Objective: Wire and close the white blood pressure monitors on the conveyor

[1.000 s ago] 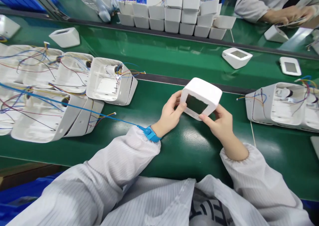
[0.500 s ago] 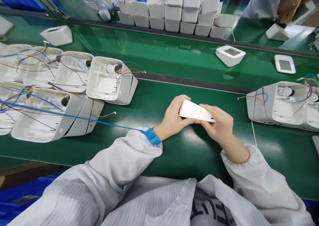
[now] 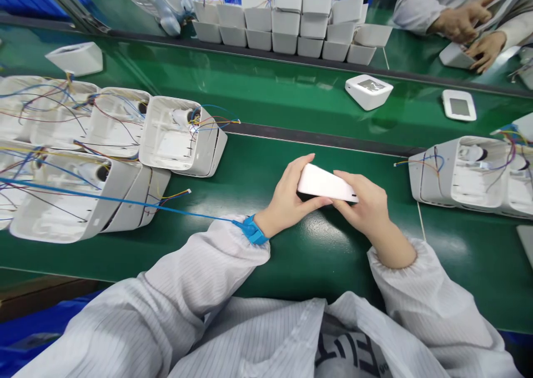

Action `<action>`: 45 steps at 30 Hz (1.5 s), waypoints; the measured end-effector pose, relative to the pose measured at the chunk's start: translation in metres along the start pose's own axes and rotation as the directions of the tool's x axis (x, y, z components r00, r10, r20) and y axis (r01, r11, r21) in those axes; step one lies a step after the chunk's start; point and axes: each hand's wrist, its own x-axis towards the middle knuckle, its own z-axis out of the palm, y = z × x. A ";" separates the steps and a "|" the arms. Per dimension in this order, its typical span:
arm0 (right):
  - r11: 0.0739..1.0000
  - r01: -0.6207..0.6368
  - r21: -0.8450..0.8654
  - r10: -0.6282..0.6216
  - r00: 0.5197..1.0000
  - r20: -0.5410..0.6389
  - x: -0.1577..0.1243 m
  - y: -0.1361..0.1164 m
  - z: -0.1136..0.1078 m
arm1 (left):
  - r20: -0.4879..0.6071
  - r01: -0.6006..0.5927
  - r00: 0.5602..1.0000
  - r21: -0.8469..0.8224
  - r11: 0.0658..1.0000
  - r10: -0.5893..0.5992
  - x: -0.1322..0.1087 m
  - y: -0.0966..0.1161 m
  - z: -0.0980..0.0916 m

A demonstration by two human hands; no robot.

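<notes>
A white wedge-shaped plastic housing (image 3: pixel 326 184) is held between my two hands above the green bench (image 3: pixel 291 267). My left hand (image 3: pixel 287 200) grips its left end, with the thumb along the lower edge. Around its right end are the fingers of my right hand (image 3: pixel 364 203), close to a small dark slot. A blue strap (image 3: pixel 255 229) circles my left wrist, and its cord runs off to the left. The underside of the housing is hidden.
Open white housings (image 3: pixel 179 134) with loose wires stand at left, more (image 3: pixel 478 172) at right. On the belt behind lie white units with screens (image 3: pixel 369 91) (image 3: pixel 459 105). Stacked white housings (image 3: pixel 286 23) line the far side, near another person's hands (image 3: pixel 462 25).
The units on the belt have shifted left. At the far right, the other person's two hands now show over a white unit. My hands keep nearly the same grip.
</notes>
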 end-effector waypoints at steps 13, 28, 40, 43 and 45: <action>0.681 -0.707 0.192 0.719 0.695 0.004 0.012 0.076 0.001 | 0.362 -0.113 0.928 0.035 0.993 0.093 -0.004 0.006 0.012; 0.896 -0.144 0.420 0.111 0.988 0.104 0.069 0.025 0.089 | 0.463 -0.142 0.883 0.103 0.984 0.079 -0.004 0.002 0.010; 0.916 -0.130 0.381 0.091 0.989 0.119 0.056 0.021 0.075 | 0.499 -0.165 0.863 0.138 0.977 0.075 -0.002 0.001 0.008; 0.920 -0.134 0.370 0.088 0.986 0.140 0.058 0.020 0.077 | 0.496 -0.167 0.865 0.149 0.975 0.073 -0.003 0.001 0.007; 0.920 -0.145 0.363 0.098 0.985 0.144 0.059 0.019 0.078 | 0.503 -0.166 0.862 0.153 0.974 0.068 -0.003 0.001 0.007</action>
